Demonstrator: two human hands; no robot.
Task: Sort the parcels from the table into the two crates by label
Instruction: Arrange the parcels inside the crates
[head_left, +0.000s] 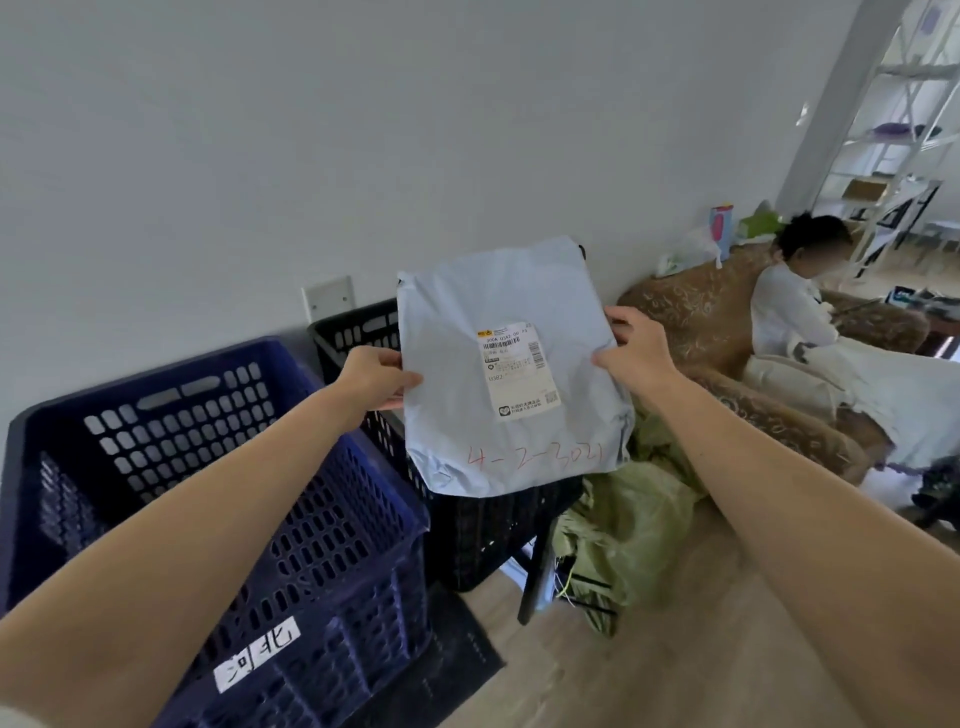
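Looking past my arms, I see a brown patterned sofa (701, 322) at right with a person (789, 312) in white seated on it, and a green woven sack (634, 519) slumped on the floor beside the black crate (353, 332). The pale blue parcel (452, 322), held in the air before that crate, hides most of its inside. The parcel faces me, long axis roughly vertical, shipping label (519, 371) upright, red handwriting near its lower edge. My left hand (374, 379) pinches its left edge and my right hand (631, 345) pinches its right edge. Inside the blue crate (337, 571), which bears a white tag (257, 652), I see only perforated walls; the black crate's contents I cannot tell.
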